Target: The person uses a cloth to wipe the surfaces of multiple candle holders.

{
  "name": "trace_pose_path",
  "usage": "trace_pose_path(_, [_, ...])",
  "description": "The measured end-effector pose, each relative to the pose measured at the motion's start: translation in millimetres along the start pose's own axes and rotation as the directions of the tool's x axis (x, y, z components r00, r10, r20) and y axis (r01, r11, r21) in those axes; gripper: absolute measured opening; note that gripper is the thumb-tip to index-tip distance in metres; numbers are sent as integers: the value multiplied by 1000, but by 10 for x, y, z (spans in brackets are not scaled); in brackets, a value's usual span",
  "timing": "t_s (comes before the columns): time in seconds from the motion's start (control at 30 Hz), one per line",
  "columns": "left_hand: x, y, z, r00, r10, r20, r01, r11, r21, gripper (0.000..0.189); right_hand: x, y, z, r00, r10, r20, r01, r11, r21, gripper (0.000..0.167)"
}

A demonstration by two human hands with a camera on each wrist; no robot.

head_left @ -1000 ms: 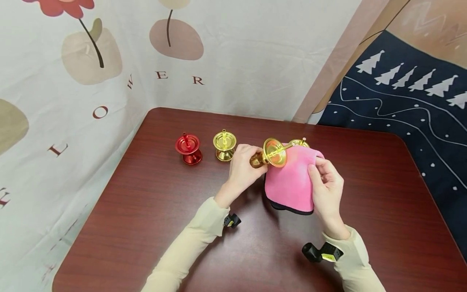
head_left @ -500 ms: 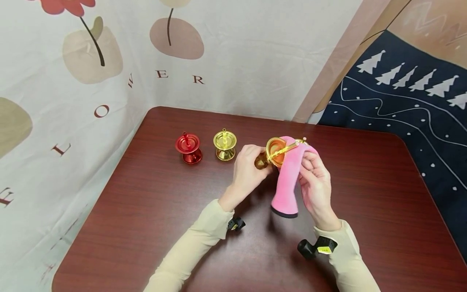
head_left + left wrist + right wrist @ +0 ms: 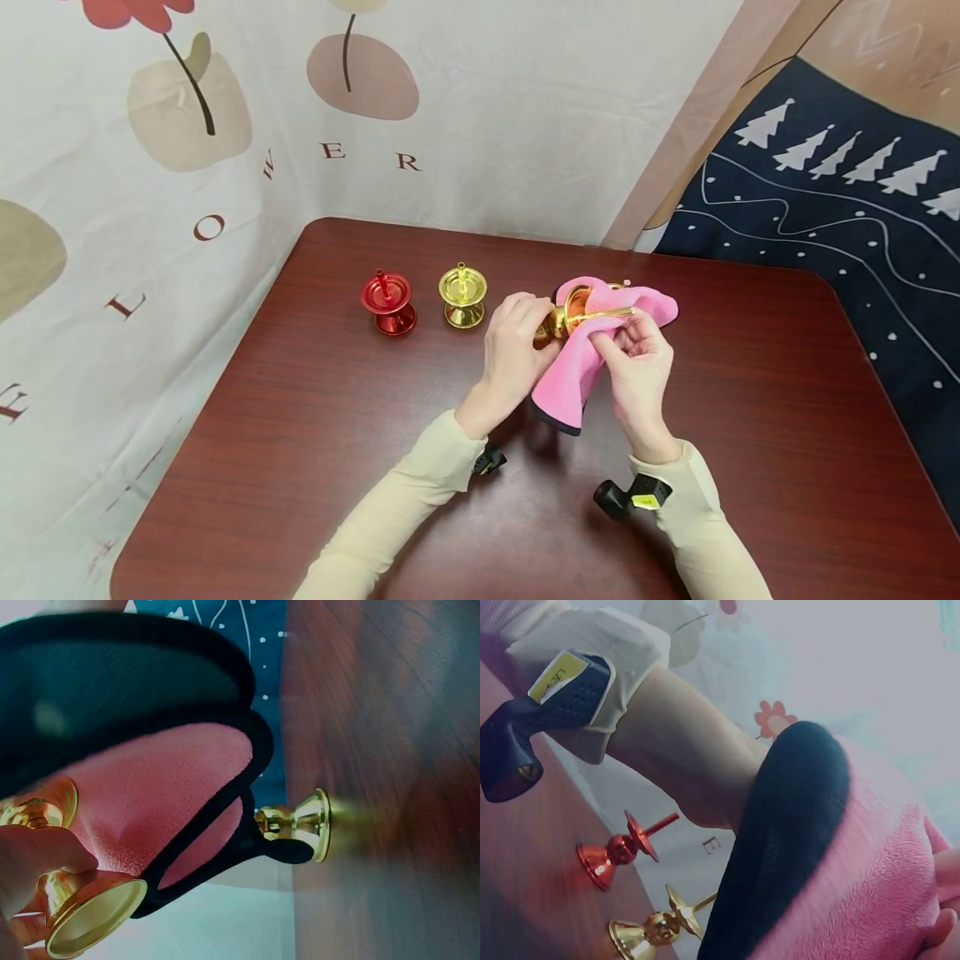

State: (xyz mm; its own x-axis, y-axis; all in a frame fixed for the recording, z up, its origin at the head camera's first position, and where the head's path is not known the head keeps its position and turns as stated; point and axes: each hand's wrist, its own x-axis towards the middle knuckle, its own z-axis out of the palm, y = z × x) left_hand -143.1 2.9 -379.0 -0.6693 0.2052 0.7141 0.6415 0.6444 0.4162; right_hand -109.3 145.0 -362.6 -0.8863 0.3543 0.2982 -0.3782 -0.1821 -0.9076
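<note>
My left hand [image 3: 513, 346] grips a gold candle holder [image 3: 555, 323] by its stem and foot, tilted so its spike points right. In the left wrist view, the foot [image 3: 96, 919] of this holder faces the camera. A pink cloth with a black edge [image 3: 562, 385] is draped about the holder's dish, partly behind it and partly under the spike. The fingers of my right hand [image 3: 641, 367] pinch this cloth close to the spike. Some of those fingertips are hidden by folds. In the right wrist view, the pink cloth [image 3: 870, 885] covers the held holder.
A red candle holder [image 3: 388, 302] and a gold one [image 3: 462, 296] stand upright at the back left of the brown table [image 3: 300, 433]. Behind the cloth stands another gold holder [image 3: 311, 825], mostly hidden in the head view. A printed curtain [image 3: 510, 125] hangs behind.
My right hand has moved left and brought the cloth around the dish and spike. The cloth went from hanging broad to bunched about the holder. My left hand shifted slightly right with the holder.
</note>
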Motion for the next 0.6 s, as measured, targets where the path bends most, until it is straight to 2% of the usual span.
trace_pose_path(0.17, [-9,-23,23,1000,25,-19,-25,999,24,31,3,23,51,998,-46,-44,46,999,-9,30])
trace_pose_path(0.37, [2,-48,24,1000,19,-14,-18,999,30,30,15,34,71,994,-78,-81,76,997,-25,28])
trace_pose_path(0.6, [6,-71,1,1000,12,6,-12,1000,26,33,49,-18,62,980,-131,-151,143,988,67,25])
